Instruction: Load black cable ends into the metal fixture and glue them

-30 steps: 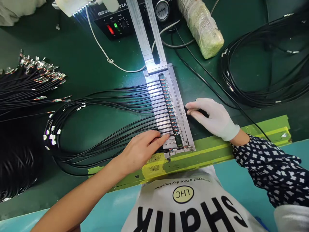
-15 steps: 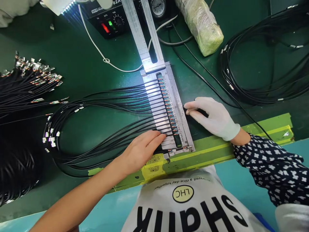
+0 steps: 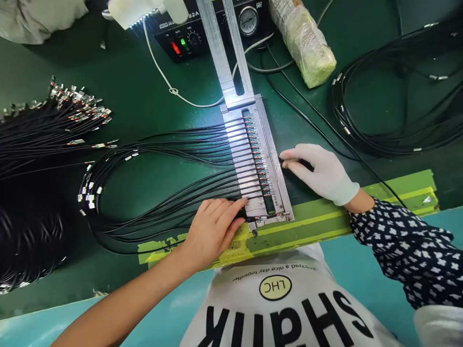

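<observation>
A metal fixture lies on the bench, with several black cables laid side by side across it. Their stripped ends and small metal connectors sit in a row along the slot. My bare left hand is at the fixture's lower left edge, its index finger and thumb closed about a black cable there. The grip is partly hidden. Just right of the fixture is my right hand in a white glove, thumb and index pinched close to its edge. Whatever may be between those fingertips does not show clearly.
A black control box with a pressure gauge stands behind the fixture. At left lies a bundle of cables with metal connectors. A cable coil lies at right, near a plastic-wrapped block. Green tape lines the front edge.
The whole view has shifted, so the bench items appear farther right. My left hand sits slightly lower against the fixture, its thumb showing more. My right hand has hardly moved.
</observation>
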The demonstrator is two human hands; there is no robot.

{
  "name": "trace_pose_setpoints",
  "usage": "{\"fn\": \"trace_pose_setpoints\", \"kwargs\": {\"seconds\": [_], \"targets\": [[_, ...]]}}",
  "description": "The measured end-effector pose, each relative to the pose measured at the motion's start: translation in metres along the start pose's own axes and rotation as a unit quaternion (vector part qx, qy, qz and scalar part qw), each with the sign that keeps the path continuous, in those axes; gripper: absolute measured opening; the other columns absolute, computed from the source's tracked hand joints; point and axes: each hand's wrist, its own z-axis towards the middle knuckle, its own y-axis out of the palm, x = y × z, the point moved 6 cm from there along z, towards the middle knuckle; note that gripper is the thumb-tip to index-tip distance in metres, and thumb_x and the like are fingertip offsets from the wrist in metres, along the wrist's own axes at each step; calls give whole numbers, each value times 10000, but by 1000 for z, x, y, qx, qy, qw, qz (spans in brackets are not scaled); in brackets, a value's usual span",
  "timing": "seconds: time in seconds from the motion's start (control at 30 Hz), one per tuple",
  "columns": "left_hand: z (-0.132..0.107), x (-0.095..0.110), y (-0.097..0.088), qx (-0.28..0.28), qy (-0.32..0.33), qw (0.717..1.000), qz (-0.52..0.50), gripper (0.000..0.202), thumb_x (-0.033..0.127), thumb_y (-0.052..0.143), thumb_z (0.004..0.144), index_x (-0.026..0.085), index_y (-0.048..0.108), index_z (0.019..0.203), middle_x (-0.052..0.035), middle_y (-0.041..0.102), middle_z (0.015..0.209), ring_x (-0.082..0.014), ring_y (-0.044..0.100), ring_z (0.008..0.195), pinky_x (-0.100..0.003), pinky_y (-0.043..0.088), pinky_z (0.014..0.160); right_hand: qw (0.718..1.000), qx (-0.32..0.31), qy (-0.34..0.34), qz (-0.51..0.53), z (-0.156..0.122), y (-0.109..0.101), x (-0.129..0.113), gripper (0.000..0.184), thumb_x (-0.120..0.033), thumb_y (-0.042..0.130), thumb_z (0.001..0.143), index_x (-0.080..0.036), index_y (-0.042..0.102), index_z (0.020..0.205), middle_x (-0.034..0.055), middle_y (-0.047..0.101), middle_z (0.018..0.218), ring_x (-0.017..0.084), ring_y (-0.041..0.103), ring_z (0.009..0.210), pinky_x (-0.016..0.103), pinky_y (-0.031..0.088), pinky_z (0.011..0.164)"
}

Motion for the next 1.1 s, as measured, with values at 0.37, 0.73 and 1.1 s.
{"fn": "trace_pose_setpoints", "kwargs": {"seconds": [0.37,0.73,1.1], "targets": [[-19,4,-2,-1,29,1000,-9,236,72,610,934,103,582,1167,-112,644,1066,-204,574,982,-349,527,861,1000,9,-5,1,-1,0,0,202,-248,613,983,-232,723,1151,6,745,1097,223,687,1028,379,504,959],[-21,1,-20,62,23,995,-74,307,-5,606,902,110,576,1186,-96,673,1009,-178,610,932,-315,532,833,1000,-6,-9,8,1,0,-1,177,-232,616,988,-225,716,1134,2,729,1011,198,672,959,346,495,914],[-6,7,-17,29,57,998,1,173,50,522,944,105,544,1106,-125,655,1016,-200,615,905,-315,539,761,1000,-11,-1,0,2,0,0,177,-239,611,992,-231,719,1131,3,727,994,199,670,952,346,498,908]]}}
